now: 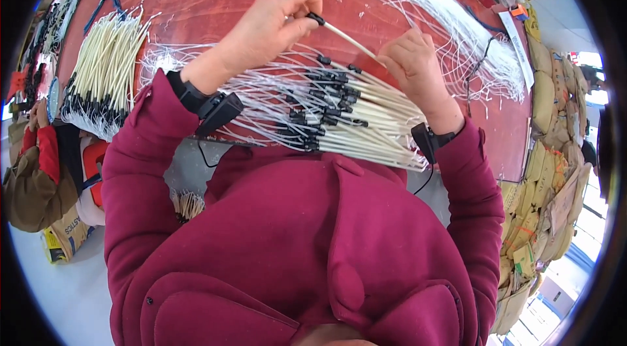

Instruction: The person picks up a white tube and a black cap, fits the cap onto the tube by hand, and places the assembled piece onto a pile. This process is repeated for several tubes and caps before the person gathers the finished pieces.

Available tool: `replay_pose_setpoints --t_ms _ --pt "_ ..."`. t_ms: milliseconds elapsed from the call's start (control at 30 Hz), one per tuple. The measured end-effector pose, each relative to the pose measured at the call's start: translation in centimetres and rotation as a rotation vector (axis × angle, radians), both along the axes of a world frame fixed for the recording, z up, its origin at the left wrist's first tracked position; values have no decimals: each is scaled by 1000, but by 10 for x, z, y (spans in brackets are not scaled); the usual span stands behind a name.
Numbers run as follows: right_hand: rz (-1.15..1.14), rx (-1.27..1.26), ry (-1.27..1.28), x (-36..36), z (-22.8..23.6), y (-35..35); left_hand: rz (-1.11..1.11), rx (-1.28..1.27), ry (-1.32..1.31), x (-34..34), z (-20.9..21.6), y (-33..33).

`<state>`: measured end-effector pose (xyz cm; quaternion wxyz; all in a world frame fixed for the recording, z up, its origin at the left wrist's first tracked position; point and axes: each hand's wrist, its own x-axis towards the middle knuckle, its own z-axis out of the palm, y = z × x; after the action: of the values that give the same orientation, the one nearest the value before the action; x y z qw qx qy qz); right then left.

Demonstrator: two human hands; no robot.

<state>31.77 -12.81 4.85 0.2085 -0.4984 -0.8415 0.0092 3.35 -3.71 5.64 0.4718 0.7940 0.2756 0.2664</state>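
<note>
Between my hands, above the red table, a thin cream-coloured rod (351, 40) slants down to the right. My left hand (266, 27) pinches the black fitting (316, 18) at its upper end. The fingers of my right hand (418, 66) are closed round the lower end, partly hiding it. Just below both hands, close to my body, lies a pile of similar cream rods (385, 125) with black fittings and thin white strings (261, 101) trailing to the left.
A large bundle of white strings (437, 10) lies at the far right beside a white strip (517, 51). At left is a stack of cream rods (108, 62). Brown sacks (545, 205) are piled right of the table (215, 3). Another person (39, 176) sits at far left.
</note>
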Motion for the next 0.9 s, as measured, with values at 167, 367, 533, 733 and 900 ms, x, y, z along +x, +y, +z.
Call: replay_pose_setpoints --t_ms 167,367,533,733,900 --pt "47 43 109 -12 0 -13 17 -159 -76 -10 9 -17" --pt "100 43 47 -12 20 -22 -24 -203 22 -35 19 -21" --pt "94 33 19 1 45 -50 284 169 397 -143 14 22" --pt "101 -165 20 12 39 -94 570 234 802 -278 -2 35" --pt "23 -213 110 15 30 -100 394 658 639 -177 18 14"
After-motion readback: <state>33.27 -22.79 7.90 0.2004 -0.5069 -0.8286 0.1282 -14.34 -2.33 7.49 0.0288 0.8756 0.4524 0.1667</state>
